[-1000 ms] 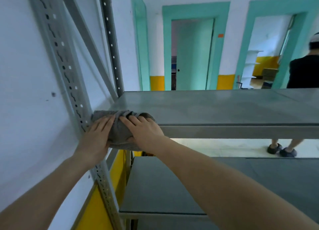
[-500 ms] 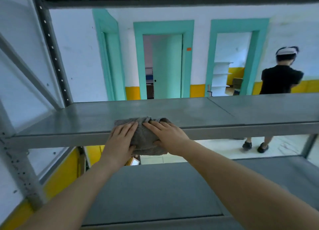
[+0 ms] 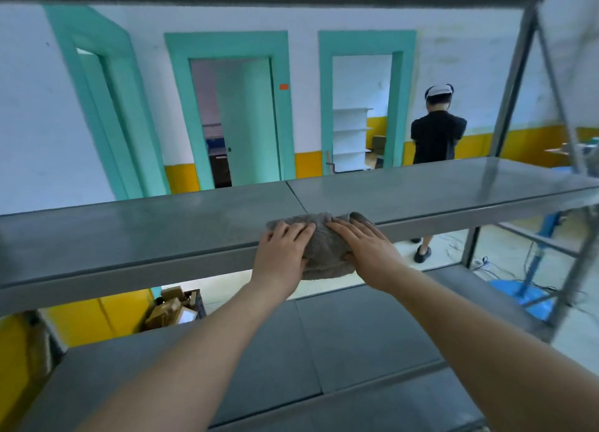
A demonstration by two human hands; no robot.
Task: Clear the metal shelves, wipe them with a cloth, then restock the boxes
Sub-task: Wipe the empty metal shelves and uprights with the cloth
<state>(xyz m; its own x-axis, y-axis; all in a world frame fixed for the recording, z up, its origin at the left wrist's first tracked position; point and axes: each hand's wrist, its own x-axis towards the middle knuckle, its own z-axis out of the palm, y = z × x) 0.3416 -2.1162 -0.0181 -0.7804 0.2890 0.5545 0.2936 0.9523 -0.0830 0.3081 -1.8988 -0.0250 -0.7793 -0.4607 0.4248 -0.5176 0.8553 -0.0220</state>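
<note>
The grey metal shelf [image 3: 146,234] in front of you runs the full width of the view, with nothing on it but what you hold. A second, lower shelf [image 3: 340,350] lies below your forearms, and a slanted upright post [image 3: 509,107] rises at the right end of the rack. Beyond the rack is a white wall with a yellow base band and teal-framed doorways [image 3: 233,117]. A person in a black top [image 3: 436,140] stands there with their back to you (their lower body is hidden by the shelf, apart from the feet). Down to the right, seen through the rack, a blue stand [image 3: 534,269] sits on the floor with cables near it. On the floor below the shelf's left half is a heap of cardboard boxes [image 3: 171,308], well apart from your hands. The grey cloth [image 3: 324,250] is bunched on the shelf's front edge, near the seam between its two panels, and hangs down over the lip. Your left hand [image 3: 282,253] presses on its left side and your right hand [image 3: 369,253] on its right, both with fingers laid out flat and the cloth between them.
</note>
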